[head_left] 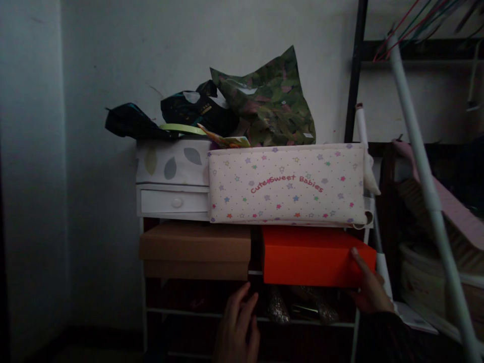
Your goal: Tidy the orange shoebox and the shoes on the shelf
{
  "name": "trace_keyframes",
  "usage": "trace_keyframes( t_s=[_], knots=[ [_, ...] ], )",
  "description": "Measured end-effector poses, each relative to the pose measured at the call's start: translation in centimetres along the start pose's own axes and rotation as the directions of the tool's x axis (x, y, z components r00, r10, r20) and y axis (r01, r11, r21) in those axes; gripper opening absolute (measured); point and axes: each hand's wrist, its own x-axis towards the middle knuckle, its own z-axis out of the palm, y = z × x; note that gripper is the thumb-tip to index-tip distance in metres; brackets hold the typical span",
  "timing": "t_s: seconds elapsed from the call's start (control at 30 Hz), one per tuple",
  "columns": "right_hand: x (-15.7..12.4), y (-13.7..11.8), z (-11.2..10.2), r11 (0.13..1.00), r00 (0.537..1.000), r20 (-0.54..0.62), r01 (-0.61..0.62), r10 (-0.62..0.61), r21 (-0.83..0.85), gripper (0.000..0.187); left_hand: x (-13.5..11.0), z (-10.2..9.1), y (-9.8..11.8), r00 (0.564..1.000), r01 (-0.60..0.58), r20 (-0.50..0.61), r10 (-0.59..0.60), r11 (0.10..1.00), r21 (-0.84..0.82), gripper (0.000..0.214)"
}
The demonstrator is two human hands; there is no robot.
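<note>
My right hand (372,291) holds the orange box (302,262) by its right end, thumb on the front face, the other fingers partly hidden. The box juts from the rack (181,311), right of the brown box (194,252) and below the star-printed bin (287,189). My left hand (239,330) is empty, fingers loosely spread, near the brown box's lower right corner.

To me the orange box (306,262) looks smooth, matt card, the brown box (196,252) dull cardboard, the leaf-print bag (278,108) glossy plastic.
</note>
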Motion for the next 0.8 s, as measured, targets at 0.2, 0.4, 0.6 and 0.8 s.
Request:
trace_keyframes(
  t_s=[0.2, 0.4, 0.6, 0.8],
  knots=[
    [-2.2, -1.4, 0.0, 0.988, 0.995, -0.002, -0.102, 0.103, 0.12, 0.073, 0.1, 1.5, 0.7, 0.962, 0.239, 0.231, -0.145, 0.854, -0.463, 0.077],
    [-4.0, -1.2, -1.9, 0.994, 0.994, 0.085, -0.081, 0.075, 0.068, 0.065, 0.5, 1.8, 1.0, 0.896, 0.443, 0.4, -0.191, 0.402, -0.801, 0.084],
    [-5.1, -1.5, -3.8, 0.998, 0.996, 0.065, -0.053, 0.055, -0.032, 0.071, 0.4, 1.8, 1.3, 0.903, 0.419, 0.347, -0.254, 0.338, -0.843, 0.082],
    [-5.9, -1.6, -5.3, 0.992, 0.995, 0.09, -0.024, 0.036, -0.126, 0.076, 0.3, 1.3, 1.3, 0.897, 0.417, 0.333, -0.291, 0.305, -0.856, 0.068]
  ],
)
